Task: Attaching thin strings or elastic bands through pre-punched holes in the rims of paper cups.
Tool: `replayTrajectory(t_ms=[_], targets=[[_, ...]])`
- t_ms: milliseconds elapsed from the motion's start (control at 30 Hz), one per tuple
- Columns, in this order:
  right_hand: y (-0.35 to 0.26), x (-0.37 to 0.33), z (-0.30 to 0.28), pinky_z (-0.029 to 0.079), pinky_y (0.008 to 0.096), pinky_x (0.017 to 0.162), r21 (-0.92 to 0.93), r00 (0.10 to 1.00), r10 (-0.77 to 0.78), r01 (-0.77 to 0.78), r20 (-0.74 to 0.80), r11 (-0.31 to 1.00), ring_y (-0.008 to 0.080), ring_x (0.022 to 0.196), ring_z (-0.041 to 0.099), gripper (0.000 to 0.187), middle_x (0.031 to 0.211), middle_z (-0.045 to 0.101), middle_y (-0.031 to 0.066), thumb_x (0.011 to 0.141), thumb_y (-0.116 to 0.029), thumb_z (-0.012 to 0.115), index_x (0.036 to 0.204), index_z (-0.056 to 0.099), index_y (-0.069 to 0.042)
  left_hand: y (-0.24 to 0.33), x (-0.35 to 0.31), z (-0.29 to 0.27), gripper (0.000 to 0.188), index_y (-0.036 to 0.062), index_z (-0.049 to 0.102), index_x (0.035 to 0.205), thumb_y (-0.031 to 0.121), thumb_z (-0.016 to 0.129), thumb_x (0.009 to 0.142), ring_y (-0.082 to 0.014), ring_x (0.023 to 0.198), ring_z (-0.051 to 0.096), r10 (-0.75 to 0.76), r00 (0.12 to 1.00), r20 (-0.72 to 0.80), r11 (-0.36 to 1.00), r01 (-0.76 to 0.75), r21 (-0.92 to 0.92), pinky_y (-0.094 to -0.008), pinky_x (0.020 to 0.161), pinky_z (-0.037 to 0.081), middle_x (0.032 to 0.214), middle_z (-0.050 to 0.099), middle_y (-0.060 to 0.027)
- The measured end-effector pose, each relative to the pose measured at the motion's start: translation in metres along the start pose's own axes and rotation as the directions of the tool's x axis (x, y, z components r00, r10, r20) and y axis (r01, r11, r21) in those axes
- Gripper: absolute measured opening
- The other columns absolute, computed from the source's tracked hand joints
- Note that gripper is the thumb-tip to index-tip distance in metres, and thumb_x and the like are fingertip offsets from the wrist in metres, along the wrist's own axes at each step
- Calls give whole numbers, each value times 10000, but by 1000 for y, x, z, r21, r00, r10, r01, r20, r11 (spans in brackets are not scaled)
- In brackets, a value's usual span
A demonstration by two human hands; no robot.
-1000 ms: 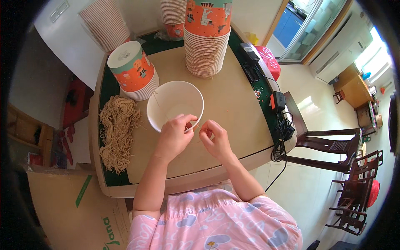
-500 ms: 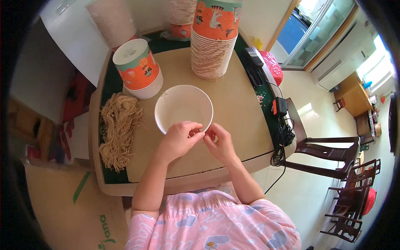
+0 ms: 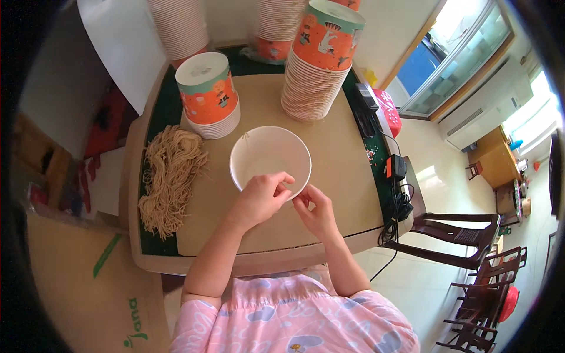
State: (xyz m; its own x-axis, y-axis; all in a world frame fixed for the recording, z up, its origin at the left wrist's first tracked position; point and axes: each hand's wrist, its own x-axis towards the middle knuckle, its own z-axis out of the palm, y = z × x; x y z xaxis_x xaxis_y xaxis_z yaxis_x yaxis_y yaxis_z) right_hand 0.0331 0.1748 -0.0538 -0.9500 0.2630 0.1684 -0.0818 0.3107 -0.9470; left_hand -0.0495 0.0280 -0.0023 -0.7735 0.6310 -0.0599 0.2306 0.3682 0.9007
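A white-lined paper bucket (image 3: 262, 156) stands mouth up in front of me, with a bit of twine (image 3: 245, 136) over its far left rim. My left hand (image 3: 263, 197) reaches over the near rim, its fingers curled inside the mouth and the thumb close to the rim. Whatever those fingers pinch is too small to make out. Outside the near right rim, my right hand (image 3: 316, 210) has thumb and fingertips closed at the bucket's edge. Left of the bucket lies a loose bundle of beige twine (image 3: 170, 179).
Upside-down stacks of orange and green paper buckets stand behind, one short stack (image 3: 209, 97) and one tall stack (image 3: 318, 65). A power strip (image 3: 366, 100) and black cables (image 3: 400, 209) run along the right table edge. A dark wooden chair (image 3: 453, 235) stands to the right.
My left hand's fingers have gone further over the rim into the bucket. My right hand stays at the near right rim. The whole view has shifted slightly.
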Motion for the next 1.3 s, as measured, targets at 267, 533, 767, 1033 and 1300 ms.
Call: replayTrajectory(t_ms=[267, 533, 767, 1033, 1300], targets=[[-2, 0, -2, 418, 227, 623, -4, 999, 36, -36, 31, 999, 65, 681, 480, 33, 709, 537, -8, 845, -21, 596, 858, 589, 9, -4, -1, 1, 225, -13, 628, 1045, 18, 629, 822, -129, 698, 640, 94, 996, 9, 996, -94, 3, -274, 650, 506, 758, 673, -85], [8, 2, -7, 422, 209, 626, 176, 987, 115, -134, 114, 975, 38, 679, 485, 61, 719, 554, -29, 887, -57, 605, 876, 600, 2, -9, 0, 9, 148, -14, 666, 923, 37, 593, 805, -275, 724, 671, 107, 990, -86, 994, -109, -15, -358, 670, 521, 786, 674, -169], [6, 4, -7, 422, 206, 632, 161, 983, 134, -154, 125, 975, 38, 683, 486, 72, 730, 558, -31, 899, -66, 595, 870, 605, -1, -9, 2, 13, 108, -11, 657, 829, 76, 599, 801, -331, 719, 648, 104, 991, -89, 984, -90, 156, -403, 689, 514, 767, 654, -190], [-8, -3, -15, 420, 210, 610, 643, 866, 335, -499, 370, 581, 81, 679, 558, 132, 751, 587, 1, 926, -114, 551, 924, 617, -1, -9, -1, 8, 80, -14, 627, 816, 61, 600, 814, -272, 680, 660, 28, 993, -118, 999, -34, -43, -362, 634, 516, 735, 662, -155], [-28, -2, 1, 406, 182, 589, 36, 1000, 19, -19, -21, 999, 44, 634, 492, 135, 701, 557, -23, 853, 15, 613, 986, 624, -5, -17, 0, 12, 103, -20, 587, 875, 68, 608, 824, -213, 691, 661, 18, 996, -84, 976, -36, -215, -337, 628, 515, 753, 663, -131]])
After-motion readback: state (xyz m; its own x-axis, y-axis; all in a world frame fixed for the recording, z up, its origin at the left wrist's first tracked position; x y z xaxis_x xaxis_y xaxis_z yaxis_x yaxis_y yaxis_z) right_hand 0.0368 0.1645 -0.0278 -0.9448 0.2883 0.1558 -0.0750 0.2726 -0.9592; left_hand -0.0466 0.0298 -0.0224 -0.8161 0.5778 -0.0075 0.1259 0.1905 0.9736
